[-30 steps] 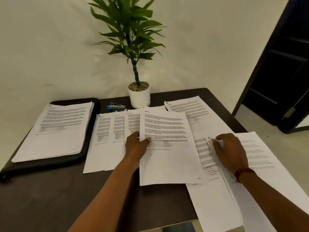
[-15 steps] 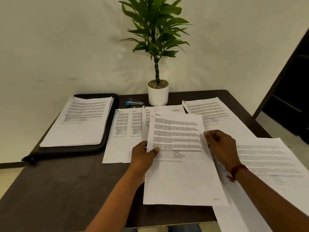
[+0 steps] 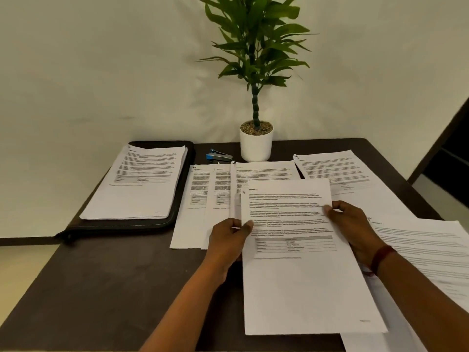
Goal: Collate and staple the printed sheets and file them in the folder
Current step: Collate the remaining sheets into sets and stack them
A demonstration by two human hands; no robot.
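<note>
From the head camera, a person holds a white printed sheet (image 3: 304, 288) by both side edges over the near middle of the dark brown table (image 3: 101, 288). I cannot tell whether it is one page or a thin set. The left hand (image 3: 229, 240) pinches the sheet's left edge, thumb on top and fingers underneath. The right hand (image 3: 352, 229), with a dark red band (image 3: 380, 257) at the wrist, grips the right edge with curled fingers. At the far left of the table a black zip folder (image 3: 182, 199) lies open and flat, and a neat stack of printed pages (image 3: 137, 189) rests on it, inside its rim. Just beside the folder, a row of overlapping white pages (image 3: 198, 212) is fanned out on the table, partly under the held sheet. More printed pages (image 3: 342, 168) lie at the far right, and another spread of pages (image 3: 431, 250) sits under the right forearm. A small blue and grey stapler (image 3: 218, 156) rests behind the fanned row, near a white pot (image 3: 256, 146) that holds pebbles and a green leafy plant, standing against the pale wall.
</note>
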